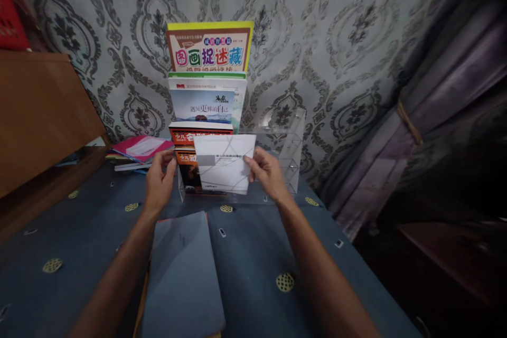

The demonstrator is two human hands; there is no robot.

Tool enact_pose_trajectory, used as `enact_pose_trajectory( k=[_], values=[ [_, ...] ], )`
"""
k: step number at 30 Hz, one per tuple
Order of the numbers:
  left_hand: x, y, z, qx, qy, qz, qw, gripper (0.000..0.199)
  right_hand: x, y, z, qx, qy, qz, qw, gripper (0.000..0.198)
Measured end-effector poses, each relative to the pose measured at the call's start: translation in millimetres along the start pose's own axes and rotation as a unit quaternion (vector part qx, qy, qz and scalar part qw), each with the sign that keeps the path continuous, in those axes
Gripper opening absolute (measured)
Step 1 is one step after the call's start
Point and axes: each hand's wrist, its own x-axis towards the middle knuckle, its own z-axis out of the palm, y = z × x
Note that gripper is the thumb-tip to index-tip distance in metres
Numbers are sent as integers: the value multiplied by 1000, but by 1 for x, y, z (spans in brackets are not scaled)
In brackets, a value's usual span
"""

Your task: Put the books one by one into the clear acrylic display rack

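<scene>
A clear acrylic book rack (293, 163) stands against the wall with books in stepped rows on its left side. My right hand (266, 170) pinches the right edge of a thin white booklet (225, 174) with curved grey lines on its cover. The booklet is upright in front of orange-and-black books (187, 169); whether its lower edge rests in the rack I cannot tell. My left hand (160, 177) is at the rack's left side, thumb and fingers apart, close to the orange books' edge. Behind rise a blue-and-white book (202, 103) and a yellow-edged picture book (209, 53).
A grey-blue folder or book (182, 274) lies on the blue tablecloth (257, 243) between my forearms. Left of the rack is a stack of booklets with a pink one (140, 147) on top. A wooden cabinet (43, 116) borders the left; a tied curtain (400, 132) hangs at right.
</scene>
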Motion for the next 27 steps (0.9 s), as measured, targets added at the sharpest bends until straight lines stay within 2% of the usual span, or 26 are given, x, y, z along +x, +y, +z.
enact_pose_trajectory(
  k=[5, 9, 12, 15, 21, 27],
  values=[
    [2, -3, 0, 12, -10, -2, 1000, 31, 0, -19, -59, -37, 57, -34, 997, 27],
    [3, -4, -3, 29, -15, 1, 999, 31, -7, -32, -87, -71, 110, -43, 990, 27],
    [6, -1, -7, 34, -34, -1, 999, 26, -9, -38, -90, -90, 126, -41, 987, 26],
    [10, 3, -14, 3, -72, -22, 997, 24, -9, -39, -84, -87, 115, -33, 989, 25],
    [13, 5, -28, -66, -151, -67, 984, 28, -6, -24, -75, -41, 55, -6, 998, 29],
    [14, 1, -38, -50, -158, -99, 981, 33, -9, -20, -85, -8, 20, 12, 1000, 29]
  ],
)
